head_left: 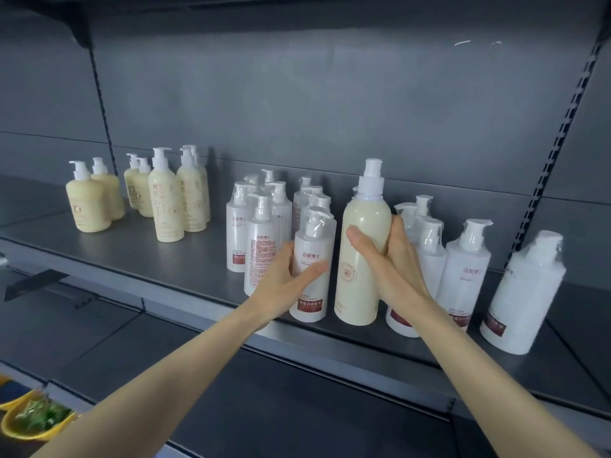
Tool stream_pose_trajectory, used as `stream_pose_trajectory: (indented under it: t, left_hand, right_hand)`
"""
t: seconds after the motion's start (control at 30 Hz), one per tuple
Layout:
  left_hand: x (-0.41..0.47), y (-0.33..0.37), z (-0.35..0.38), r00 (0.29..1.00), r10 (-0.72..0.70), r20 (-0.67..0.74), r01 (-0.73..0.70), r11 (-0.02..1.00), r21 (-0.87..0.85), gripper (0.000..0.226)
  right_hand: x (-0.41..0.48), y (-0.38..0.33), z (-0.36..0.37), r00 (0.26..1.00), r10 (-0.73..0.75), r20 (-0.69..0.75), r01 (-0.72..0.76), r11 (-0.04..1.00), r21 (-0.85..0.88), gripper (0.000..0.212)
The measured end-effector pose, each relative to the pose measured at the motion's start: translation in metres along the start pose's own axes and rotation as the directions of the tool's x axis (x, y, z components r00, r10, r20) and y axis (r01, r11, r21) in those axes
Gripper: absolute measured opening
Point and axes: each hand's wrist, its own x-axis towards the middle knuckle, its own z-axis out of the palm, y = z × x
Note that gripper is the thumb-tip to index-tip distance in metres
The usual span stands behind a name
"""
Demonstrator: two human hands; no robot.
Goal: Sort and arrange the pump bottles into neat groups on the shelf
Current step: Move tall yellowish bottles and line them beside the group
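Right now the right hand (386, 259) grips the cream bottle (363, 219), upright at the shelf (148, 256) front among white bottles (466, 269). The left hand (281, 282) holds the front white bottle (312, 249) just beside it. The cream group (165, 206) stands well to the left.

On the shelf (132, 252) before you, a group of bottles (165, 200) stands far left. A tight cluster (261, 226) stands mid-shelf, and your left hand (287, 282) grips its front bottle (312, 256). Just right of that, your right hand (390, 262) holds a tall bottle (363, 226). More bottles (463, 266) stand behind it and to its right.
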Motion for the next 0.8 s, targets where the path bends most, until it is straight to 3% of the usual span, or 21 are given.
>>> stream_pose_trajectory:
  t: [0.17, 0.33, 0.5, 0.63, 0.8]
  left_hand:
    - [0.004, 0.003, 0.005, 1.000, 0.021, -0.006, -0.021, 1.000, 0.009, 0.022]
    - [0.005, 0.004, 0.007, 1.000, 0.009, -0.004, -0.009, 1.000, 0.020, 0.040]
    - [-0.018, 0.017, -0.001, 0.996, 0.059, -0.065, -0.054, 0.997, 0.063, 0.022]
    - [-0.046, 0.030, -0.012, 0.991, 0.061, -0.117, -0.048, 0.993, 0.112, 0.050]
    - [-0.078, 0.044, -0.028, 0.999, 0.047, -0.022, -0.047, 0.999, 0.005, 0.063]
  right_hand:
    - [-0.002, 0.002, -0.001, 1.000, -0.002, 0.007, 0.002, 1.000, 0.004, 0.024]
    - [-0.004, 0.002, -0.001, 1.000, -0.008, 0.028, 0.007, 1.000, 0.005, 0.031]
    - [-0.007, -0.004, -0.002, 1.000, -0.011, 0.016, 0.010, 0.999, 0.049, 0.033]
    - [-0.012, -0.020, -0.002, 0.998, -0.069, 0.002, 0.069, 0.996, 0.060, 0.035]
    - [-0.016, -0.049, 0.027, 0.990, -0.132, 0.044, 0.121, 0.973, 0.199, 0.040]
